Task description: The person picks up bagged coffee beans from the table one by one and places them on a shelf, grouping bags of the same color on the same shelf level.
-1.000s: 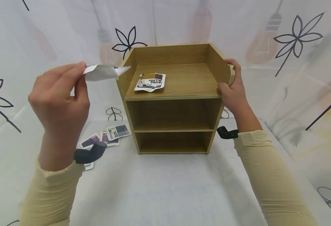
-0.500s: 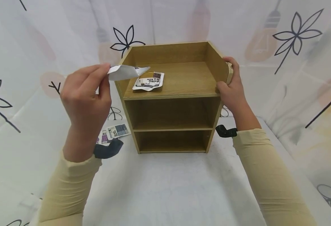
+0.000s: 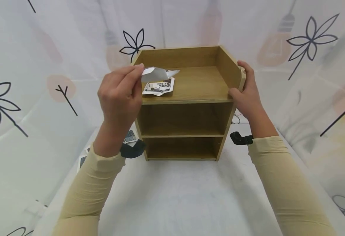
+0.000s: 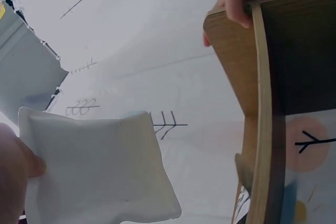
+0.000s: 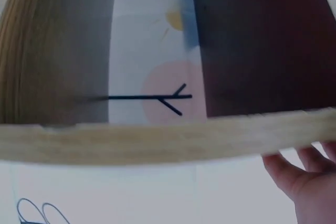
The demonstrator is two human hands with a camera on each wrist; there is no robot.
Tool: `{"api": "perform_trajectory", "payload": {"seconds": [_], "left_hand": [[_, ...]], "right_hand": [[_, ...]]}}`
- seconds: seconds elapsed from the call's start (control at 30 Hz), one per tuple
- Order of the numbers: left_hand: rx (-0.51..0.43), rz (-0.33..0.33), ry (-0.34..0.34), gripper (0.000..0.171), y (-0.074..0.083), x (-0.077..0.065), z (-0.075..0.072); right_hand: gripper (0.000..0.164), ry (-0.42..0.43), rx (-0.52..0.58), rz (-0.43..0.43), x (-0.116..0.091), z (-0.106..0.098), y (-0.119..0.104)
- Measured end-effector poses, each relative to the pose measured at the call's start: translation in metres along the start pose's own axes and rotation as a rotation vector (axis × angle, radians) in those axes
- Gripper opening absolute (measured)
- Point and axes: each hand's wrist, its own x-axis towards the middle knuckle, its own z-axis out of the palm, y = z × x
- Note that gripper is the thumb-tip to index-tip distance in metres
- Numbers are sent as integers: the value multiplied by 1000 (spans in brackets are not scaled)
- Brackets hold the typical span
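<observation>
My left hand (image 3: 120, 93) pinches a flat white pouch (image 3: 156, 75) by its near edge, thumb and fingertips together. It hovers over the left part of the wooden shelf unit (image 3: 200, 83), and its plain back fills much of the left wrist view. Below it in the head view, a printed white pouch (image 3: 158, 88) lies on the top shelf, partly covered by the held one. My right hand (image 3: 247, 95) grips the unit's right side panel near the front corner, thumb inside and fingers around the outside. The right wrist view shows its fingers (image 5: 283, 171) at a wooden edge.
Two lower compartments open at the unit's front, divided by a middle shelf board (image 3: 181, 136). More printed pouches (image 3: 130, 136) lie on the white-covered table (image 3: 175, 196) left of the unit, mostly behind my left forearm. Patterned cloth (image 3: 184, 23) hangs behind.
My left hand has moved right with the pouch, from left of the unit to over its top shelf. The right hand keeps its grip on the side panel.
</observation>
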Motion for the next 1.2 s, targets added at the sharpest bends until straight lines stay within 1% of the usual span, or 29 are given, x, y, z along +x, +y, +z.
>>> {"api": "perform_trajectory", "payload": {"seconds": [0.13, 0.23, 0.37, 0.43, 0.6, 0.7, 0.87, 1.1, 1.2], "left_hand": [[-9, 30, -28, 20, 3, -3, 14], [-16, 57, -41, 20, 5, -4, 24], [-14, 89, -58, 20, 7, -5, 39], [-7, 103, -74, 21, 8, -6, 45], [9, 129, -93, 21, 10, -9, 59], [16, 132, -99, 22, 11, -10, 66], [25, 128, -128, 23, 13, -12, 73], [48, 149, -114, 24, 20, -14, 85], [41, 161, -118, 25, 24, -14, 91]], "right_hand": [[75, -46, 4, -43, -2, -10, -2], [71, -82, -49, -74, -3, -18, -6], [66, -115, -102, -64, -4, -30, -12], [65, -123, -100, -54, -3, -33, -14], [65, -123, -75, -25, -3, -35, -13], [65, -114, -67, -12, -3, -34, -10], [65, -113, -62, -15, -4, -33, -7], [66, -114, -67, -43, -4, -35, -7], [66, -112, -78, -34, -4, -36, -7]]}}
